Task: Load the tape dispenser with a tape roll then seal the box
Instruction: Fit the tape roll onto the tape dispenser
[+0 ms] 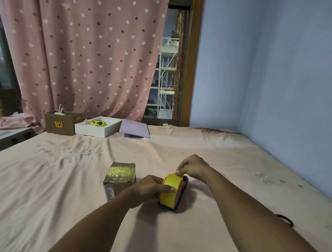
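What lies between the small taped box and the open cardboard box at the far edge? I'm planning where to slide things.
Only bare pink bedsheet lies between the small taped box and the open cardboard box, per the head view.

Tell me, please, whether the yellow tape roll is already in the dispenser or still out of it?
In it, apparently: the tape roll stands on edge inside the dark dispenser, steadied by the left hand, right hand at its top.

Both hands (pixel 151 188) grip yellow tape roll (pixel 170 190) beside box (pixel 120 179).
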A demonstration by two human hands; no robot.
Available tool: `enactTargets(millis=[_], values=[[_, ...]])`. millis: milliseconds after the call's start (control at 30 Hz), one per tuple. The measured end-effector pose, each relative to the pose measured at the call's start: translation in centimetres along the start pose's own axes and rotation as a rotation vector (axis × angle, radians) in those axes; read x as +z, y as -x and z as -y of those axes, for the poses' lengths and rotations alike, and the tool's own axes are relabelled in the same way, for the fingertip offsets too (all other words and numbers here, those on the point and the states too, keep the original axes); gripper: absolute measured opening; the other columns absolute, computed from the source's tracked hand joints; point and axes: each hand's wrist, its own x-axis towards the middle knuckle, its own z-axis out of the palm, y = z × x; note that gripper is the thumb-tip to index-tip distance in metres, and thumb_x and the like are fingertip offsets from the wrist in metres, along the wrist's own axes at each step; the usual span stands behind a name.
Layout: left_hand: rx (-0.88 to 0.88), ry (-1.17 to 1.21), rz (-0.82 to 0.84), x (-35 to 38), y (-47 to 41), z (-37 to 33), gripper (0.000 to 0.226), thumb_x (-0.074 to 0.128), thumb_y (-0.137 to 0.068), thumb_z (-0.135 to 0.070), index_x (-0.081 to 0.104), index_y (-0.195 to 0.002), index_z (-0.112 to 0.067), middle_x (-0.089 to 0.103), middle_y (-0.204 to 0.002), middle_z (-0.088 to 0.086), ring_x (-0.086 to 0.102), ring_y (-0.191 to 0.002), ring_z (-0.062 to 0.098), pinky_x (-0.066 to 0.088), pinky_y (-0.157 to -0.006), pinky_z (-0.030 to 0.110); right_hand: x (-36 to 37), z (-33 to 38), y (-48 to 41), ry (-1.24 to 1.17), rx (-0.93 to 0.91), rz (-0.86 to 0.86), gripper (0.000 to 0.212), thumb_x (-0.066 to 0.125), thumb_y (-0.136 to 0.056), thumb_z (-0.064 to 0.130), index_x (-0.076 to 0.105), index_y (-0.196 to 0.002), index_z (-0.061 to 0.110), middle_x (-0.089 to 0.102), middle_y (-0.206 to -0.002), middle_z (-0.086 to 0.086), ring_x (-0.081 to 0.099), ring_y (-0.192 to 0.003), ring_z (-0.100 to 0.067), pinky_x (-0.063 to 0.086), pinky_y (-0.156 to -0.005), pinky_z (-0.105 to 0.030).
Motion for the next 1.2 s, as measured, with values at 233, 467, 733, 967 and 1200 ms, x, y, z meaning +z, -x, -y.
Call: enactTargets(millis=[233, 467, 733, 967, 1200], values=[[-0.009, -0.017, 0.033, 0.3, 0.7, -0.5, 0.024, 0.082, -0.079, -0.018, 0.077, -0.091, 0.003, 0.076, -0.084, 0.008, 0.071, -0.079, 0.02, 0.056, -0.075, 0.03, -0.1, -0.4, 0.5, 0.054, 0.014, 0.061, 0.012, 0.081, -0.078, 0.01, 0.083, -0.09, 0.01, 0.075, -0.081, 0.002, 0.059, -0.071, 0.003, 0.038, -0.044, -0.005], [-0.001, -0.002, -0.046, 1.3, 1.1, -0.7, 0.039, 0.082, -0.079, -0.034, 0.056, -0.056, -0.016, 0.051, -0.057, 0.0, 0.053, -0.053, 0.014, 0.042, -0.054, 0.024, 1.6, -1.3, 1.0, 0.137, 0.009, 0.102, 0.026, 0.061, -0.079, -0.003, 0.082, -0.085, 0.01, 0.074, -0.083, -0.002, 0.065, -0.081, -0.012, 0.05, -0.06, -0.019], [-0.01, 0.004, -0.033, 1.5, 1.4, -0.6, 0.048, 0.086, -0.069, -0.047, 0.058, -0.073, -0.008, 0.048, -0.062, 0.005, 0.051, -0.057, 0.017, 0.038, -0.051, 0.024, 2.3, -1.2, 0.5, 0.222, -0.013, 0.097, 0.031, 0.056, -0.079, 0.0, 0.082, -0.084, 0.015, 0.073, -0.078, 0.0, 0.065, -0.076, -0.014, 0.048, -0.057, -0.021], [-0.072, 0.018, 0.047, 1.7, 2.7, -1.2, 0.021, 0.076, -0.087, -0.032, 0.072, -0.084, -0.012, 0.072, -0.069, -0.003, 0.069, -0.065, 0.01, 0.051, -0.057, 0.02, 2.1, -0.6, -0.3, 0.27, 0.045, 0.129, 0.023, 0.063, -0.071, 0.008, 0.083, -0.083, 0.011, 0.077, -0.076, -0.01, 0.065, -0.063, -0.022, 0.053, -0.055, -0.029], [-0.107, -0.024, 0.062, 2.1, 3.0, -1.4, 0.02, 0.082, -0.072, -0.028, 0.078, -0.085, -0.013, 0.077, -0.077, 0.0, 0.072, -0.071, 0.011, 0.055, -0.066, 0.023, 1.8, -1.3, -0.9, 0.197, 0.094, 0.08, 0.01, 0.078, -0.076, 0.009, 0.081, -0.083, 0.002, 0.073, -0.071, -0.014, 0.059, -0.052, -0.022, 0.049, -0.051, -0.028]])
